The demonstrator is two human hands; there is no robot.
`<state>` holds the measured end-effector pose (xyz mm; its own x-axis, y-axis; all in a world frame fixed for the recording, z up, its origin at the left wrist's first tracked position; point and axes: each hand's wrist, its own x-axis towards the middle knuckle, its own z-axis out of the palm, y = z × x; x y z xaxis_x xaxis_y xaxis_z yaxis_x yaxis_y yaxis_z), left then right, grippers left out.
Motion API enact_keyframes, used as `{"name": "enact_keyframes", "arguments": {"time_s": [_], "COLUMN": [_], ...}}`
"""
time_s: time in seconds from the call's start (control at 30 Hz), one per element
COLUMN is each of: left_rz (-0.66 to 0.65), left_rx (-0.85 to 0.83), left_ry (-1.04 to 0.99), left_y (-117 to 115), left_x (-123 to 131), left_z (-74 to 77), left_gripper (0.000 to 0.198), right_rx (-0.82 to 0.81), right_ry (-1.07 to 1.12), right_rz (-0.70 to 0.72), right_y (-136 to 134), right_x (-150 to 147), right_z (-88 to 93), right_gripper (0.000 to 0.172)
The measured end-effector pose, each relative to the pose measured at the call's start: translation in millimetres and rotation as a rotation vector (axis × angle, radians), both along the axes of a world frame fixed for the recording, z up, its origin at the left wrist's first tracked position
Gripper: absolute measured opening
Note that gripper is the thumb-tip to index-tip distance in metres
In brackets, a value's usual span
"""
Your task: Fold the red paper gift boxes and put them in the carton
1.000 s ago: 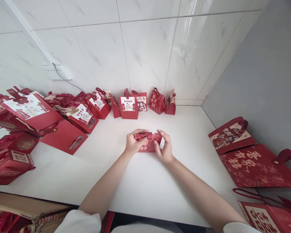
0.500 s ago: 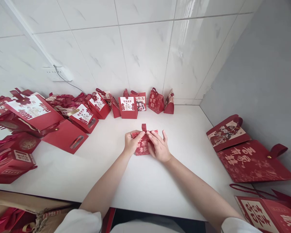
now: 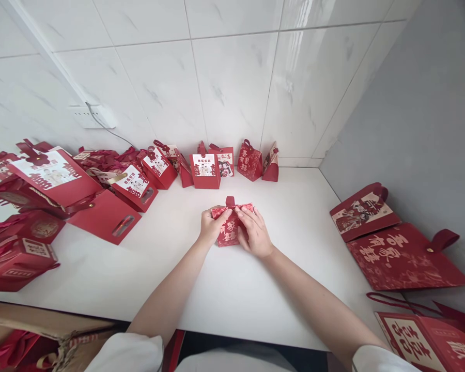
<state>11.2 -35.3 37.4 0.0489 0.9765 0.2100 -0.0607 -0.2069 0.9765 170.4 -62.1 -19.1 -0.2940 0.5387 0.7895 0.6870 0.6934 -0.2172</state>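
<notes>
A small red gift box (image 3: 228, 231) with pale printed characters stands on the white table in front of me, a dark red ribbon loop (image 3: 230, 201) sticking up from its top. My left hand (image 3: 212, 225) grips its left side, thumb on the front near the top edge. On the right, my right hand (image 3: 257, 231) closes around the other side, with its fingers lying over the upper front. Both thumbs and fingertips meet close to the base of the loop. The back of the box is hidden.
Several finished-looking red boxes, among them one with a white label (image 3: 205, 168), line the tiled wall. More boxes crowd the left, including a ribboned box (image 3: 13, 263). Larger red bags (image 3: 405, 258) lean by the grey right wall. A cardboard carton (image 3: 27, 320) sits below the table's left front edge.
The raised fingers of my right hand have come down against the box. The box and my left hand have barely shifted.
</notes>
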Motion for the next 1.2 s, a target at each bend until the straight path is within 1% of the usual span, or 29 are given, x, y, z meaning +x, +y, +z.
{"name": "enact_keyframes", "arguments": {"time_s": [0.1,0.3,0.6,0.93,1.07,1.2], "left_rz": [-0.025,-0.008,-0.096,-0.124,-0.113,-0.106], "left_rx": [-0.025,-0.068,-0.052,-0.052,-0.051,-0.046], "left_ry": [-0.049,-0.084,-0.138,-0.097,-0.082,-0.057], "left_y": [0.7,0.6,2.2,3.1,3.2,2.0], "left_x": [0.2,1.0,-3.4,-5.0,-5.0,-4.4], "left_z": [-0.8,-1.1,-3.5,-3.5,-4.4,-3.3], "left_gripper": [0.027,0.027,0.021,0.019,0.019,0.022], "right_rx": [0.018,0.096,0.100,0.100,0.111,0.122], "right_ry": [-0.002,0.032,0.067,0.082,0.075,0.061], "right_rz": [-0.015,-0.012,-0.008,0.002,0.000,-0.058], "right_y": [1.0,1.4,-2.9,-2.2,-2.3,-1.7], "right_x": [0.0,-1.6,-4.4,-3.8,-3.8,-4.3], "right_z": [1.7,6.5,10.1,10.3,9.7,6.8], "right_gripper": [0.069,0.068,0.064,0.064,0.064,0.063]}}
